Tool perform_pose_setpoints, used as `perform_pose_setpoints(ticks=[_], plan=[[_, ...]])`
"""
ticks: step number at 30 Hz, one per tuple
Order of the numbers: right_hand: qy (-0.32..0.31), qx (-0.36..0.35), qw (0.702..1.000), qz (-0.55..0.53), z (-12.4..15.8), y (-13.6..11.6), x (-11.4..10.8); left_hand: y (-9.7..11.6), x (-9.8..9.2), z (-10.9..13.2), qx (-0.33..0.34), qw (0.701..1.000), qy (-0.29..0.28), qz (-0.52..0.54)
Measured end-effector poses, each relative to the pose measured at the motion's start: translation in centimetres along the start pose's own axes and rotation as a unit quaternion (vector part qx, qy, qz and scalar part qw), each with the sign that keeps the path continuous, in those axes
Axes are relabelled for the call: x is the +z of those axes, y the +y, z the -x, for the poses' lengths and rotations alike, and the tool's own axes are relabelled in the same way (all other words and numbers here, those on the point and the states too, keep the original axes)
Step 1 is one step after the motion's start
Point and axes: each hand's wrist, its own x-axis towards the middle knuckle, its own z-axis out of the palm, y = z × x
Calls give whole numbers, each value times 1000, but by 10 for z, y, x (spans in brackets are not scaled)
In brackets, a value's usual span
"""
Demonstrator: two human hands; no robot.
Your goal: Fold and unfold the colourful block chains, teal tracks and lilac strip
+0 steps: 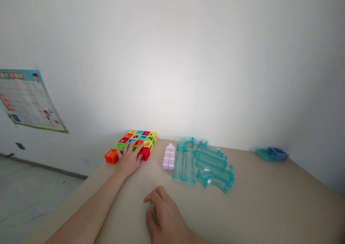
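Observation:
Colourful square plastic blocks (pixel 145 153) in red, orange, yellow, green and blue lie in a flat grid at the table's back left. My left hand (pixel 129 162) rests on the near part of that grid, fingers spread, covering several blocks. Over the bare tabletop nearer to me is my right hand (pixel 165 213), its fingers loosely bent and apart, with nothing seen in it. Beyond it lie two purple pieces (pixel 168 158) side by side, with white stripes and a pointed far end. To their right are several clear teal track pieces (pixel 184 165), straight and curved.
At the table's far right, against the wall, sit a blue box-like piece (pixel 279 154) and a teal piece (pixel 265 154). The beige table (pixel 256 200) meets a white wall at the back. A printed poster (pixel 29 100) hangs on the left above a pale floor.

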Motion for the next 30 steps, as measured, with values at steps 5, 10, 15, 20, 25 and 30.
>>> perform_pose_setpoints(ticks=[5,10,15,20,25,30], plan=[[-2,-6,1000,5,-2,1,3,25,-10,12,81,986,98,107],[1,-14,1000,-1,-4,2,5,80,-19,23,298,925,21,235],[-4,-8,1000,11,-3,1,3,90,-14,16,220,958,36,180],[-16,-4,1000,21,-4,0,4,80,-4,10,93,989,73,89],[-22,-13,999,25,-5,3,4,80,-3,8,74,992,61,84],[-19,-20,999,25,-5,5,6,81,-5,11,106,989,58,86]])
